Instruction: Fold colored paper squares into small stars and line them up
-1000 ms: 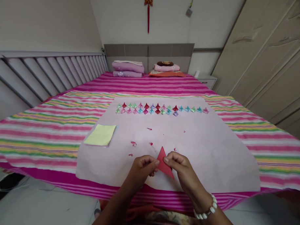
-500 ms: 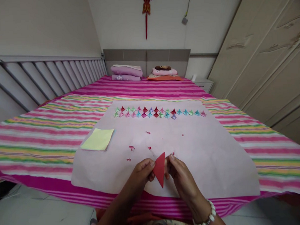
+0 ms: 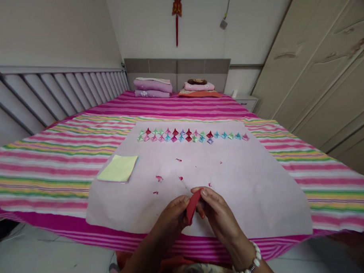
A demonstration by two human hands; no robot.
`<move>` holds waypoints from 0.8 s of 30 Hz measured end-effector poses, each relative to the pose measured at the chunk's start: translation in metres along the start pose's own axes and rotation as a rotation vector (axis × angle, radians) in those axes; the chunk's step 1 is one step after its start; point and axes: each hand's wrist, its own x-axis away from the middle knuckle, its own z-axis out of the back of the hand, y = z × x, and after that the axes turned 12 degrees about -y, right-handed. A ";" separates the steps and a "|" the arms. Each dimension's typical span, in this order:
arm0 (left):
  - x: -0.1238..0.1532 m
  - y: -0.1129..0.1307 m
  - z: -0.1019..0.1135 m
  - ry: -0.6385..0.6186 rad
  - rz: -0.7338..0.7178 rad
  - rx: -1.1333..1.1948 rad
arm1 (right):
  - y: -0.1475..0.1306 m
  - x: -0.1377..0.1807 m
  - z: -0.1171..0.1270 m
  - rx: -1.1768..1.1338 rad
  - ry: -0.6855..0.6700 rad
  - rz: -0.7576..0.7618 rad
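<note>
A folded piece of red paper (image 3: 193, 207) is held up between my two hands, over the front of a large pale sheet (image 3: 249, 194). My left hand (image 3: 174, 213) pinches its left side between thumb and fingers. At its upper right corner, my right hand (image 3: 216, 209) grips it with the thumb on the near side and fingers behind. The back of the paper is hidden. To the left lies a stack of square papers (image 3: 119, 169), yellow on top. Beyond my hands, small folded paper pieces (image 3: 188, 135) in several colours stand in two rows.
Small red marks or scraps (image 3: 159, 178) are scattered on the sheet. It lies on a bed with a striped cover (image 3: 51, 165). Folded bedding (image 3: 153, 87) sits by the headboard (image 3: 155, 67). A railing (image 3: 79, 90) runs along the left, and a wardrobe (image 3: 323, 76) stands right.
My right hand has closed on the red paper's upper corner, where its fingers were beside the edge before. The paper has turned and now shows a narrower face.
</note>
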 end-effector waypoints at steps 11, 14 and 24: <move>-0.003 -0.002 -0.001 -0.008 -0.018 -0.004 | 0.004 0.002 0.003 -0.047 -0.023 0.025; -0.003 -0.004 -0.001 -0.007 -0.015 -0.001 | 0.004 0.001 0.003 -0.068 -0.019 0.018; -0.002 0.001 0.005 0.153 -0.030 -0.466 | 0.000 -0.001 0.003 -0.128 -0.015 -0.033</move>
